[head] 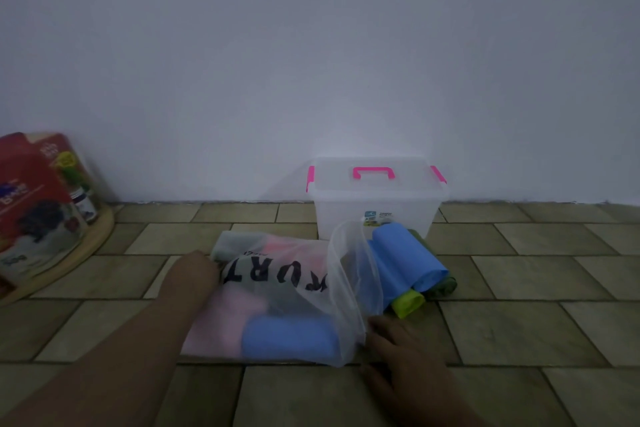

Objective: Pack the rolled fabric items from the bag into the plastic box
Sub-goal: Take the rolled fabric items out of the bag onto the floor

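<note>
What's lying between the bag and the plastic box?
Head view: a blue roll, a lime-green roll and a dark green roll lie between bag and box.

Home: tiled floor [519, 322], plain wall [311, 45]

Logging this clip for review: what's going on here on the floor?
A person works on a tiled floor with a see-through bag of fabric rolls. The left hand is at the bag's left edge, and the right hand touches its open mouth. A blue roll, a yellow-green roll and a dark green roll lie outside, beside the plastic box, whose lid is on.
</note>
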